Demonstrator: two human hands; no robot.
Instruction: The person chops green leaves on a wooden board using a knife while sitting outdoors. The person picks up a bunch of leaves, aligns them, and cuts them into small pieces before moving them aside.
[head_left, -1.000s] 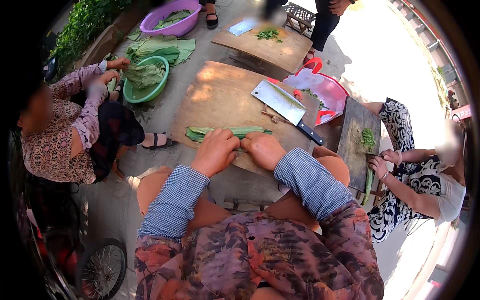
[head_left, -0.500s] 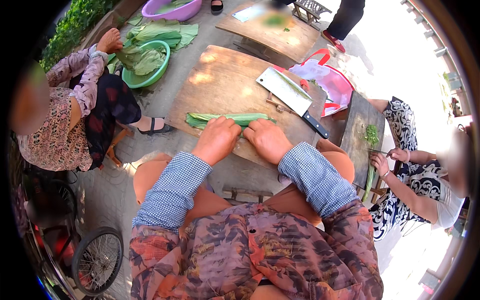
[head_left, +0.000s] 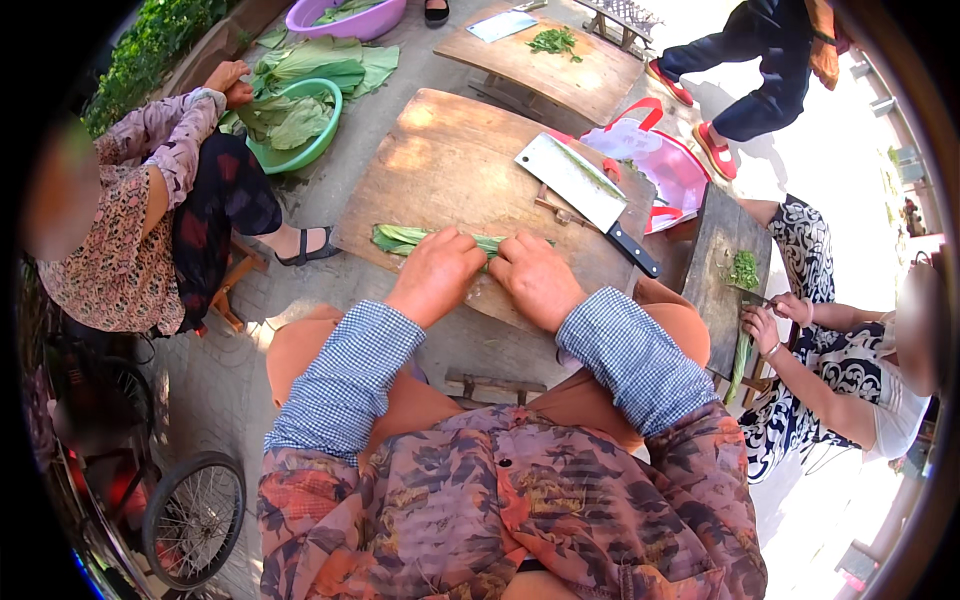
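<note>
A long roll of green leaves lies along the near edge of the wooden board in front of me. My left hand is closed on the middle of the roll, fingers curled over it. Close beside it, my right hand grips the same roll towards its right end. Both hands hide part of the leaves. Beyond my right hand rests a cleaver with a wide blade and black handle, its handle pointing towards me past the board's right edge.
Left, a person handles large leaves over a green basin; a purple basin stands behind. Right, another person cuts greens on a dark board. A pink bag and a second table are beyond my board.
My hands stay on the leaf roll, almost unmoved. The person at the far table has stepped to the right, uncovering chopped greens there. The left person's hands have shifted over the green basin.
</note>
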